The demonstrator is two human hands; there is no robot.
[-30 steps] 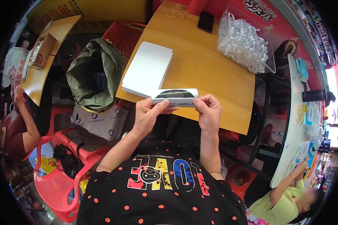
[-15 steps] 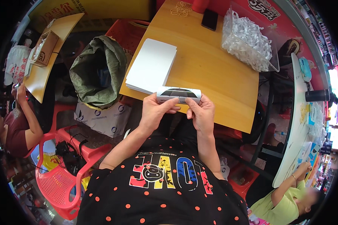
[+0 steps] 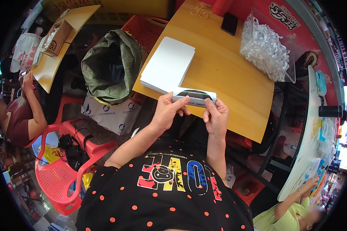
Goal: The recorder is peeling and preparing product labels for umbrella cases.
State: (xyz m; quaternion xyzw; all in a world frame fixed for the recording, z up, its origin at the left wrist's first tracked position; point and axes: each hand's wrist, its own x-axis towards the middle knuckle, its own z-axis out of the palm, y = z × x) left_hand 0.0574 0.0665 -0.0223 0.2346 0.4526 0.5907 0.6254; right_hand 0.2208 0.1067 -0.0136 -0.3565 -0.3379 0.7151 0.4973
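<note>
Spreading across the view, the wooden counter carries a clear bin of white strips at its far right, with a stack of white sheets over on the left side. Now to the near edge, and it's both hands up there together: left hand, right hand, and the pale printed roll stretched between them, held up just right of the stack's near corner! Its long axis runs side to side, the right end dipping a touch toward the body. Neither hand is nearer; each has an end. The left fingers are closed on the left end, thumb laid over the front; the right fingers pinch the right end, thumb on the front there too. And what's changed from half a second ago? The whole scene has slid rightward in the view, roll and hands included. The thumbs, nearly meeting mid-roll then, now stand clearly apart, and more of the dark lettering shows in the gap between them.
</note>
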